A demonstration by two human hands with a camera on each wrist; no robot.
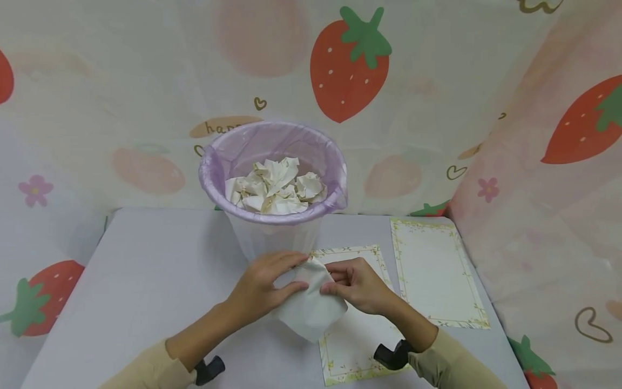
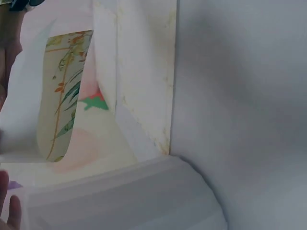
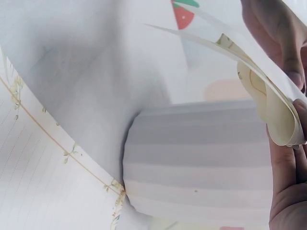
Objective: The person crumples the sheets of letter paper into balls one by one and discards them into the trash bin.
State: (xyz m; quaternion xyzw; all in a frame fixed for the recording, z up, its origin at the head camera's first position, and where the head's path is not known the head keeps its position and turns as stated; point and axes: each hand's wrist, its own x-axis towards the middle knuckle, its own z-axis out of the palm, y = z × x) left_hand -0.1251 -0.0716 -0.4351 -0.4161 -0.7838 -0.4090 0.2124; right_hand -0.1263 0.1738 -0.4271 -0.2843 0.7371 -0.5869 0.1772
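Both hands hold one sheet of paper [image 1: 311,313] above the table, just in front of the bin. My left hand [image 1: 264,283] pinches its left side between thumb and fingers. On the other side my right hand [image 1: 357,283] pinches the sheet with thumb and curled fingers. The paper is bent over, its white back facing up in the head view. In the left wrist view a curled part of the paper [image 2: 64,100] shows a printed floral border; the right wrist view shows its folded edge [image 3: 283,124] between the hands.
A white ribbed bin [image 1: 272,235] with a purple liner [image 1: 211,173] stands at the back, holding several crumpled papers [image 1: 277,183]. A floral-bordered sheet [image 1: 359,346] lies partly under the hands, another sheet [image 1: 437,270] to its right. A strawberry-print cloth [image 1: 146,81] hangs behind the table.
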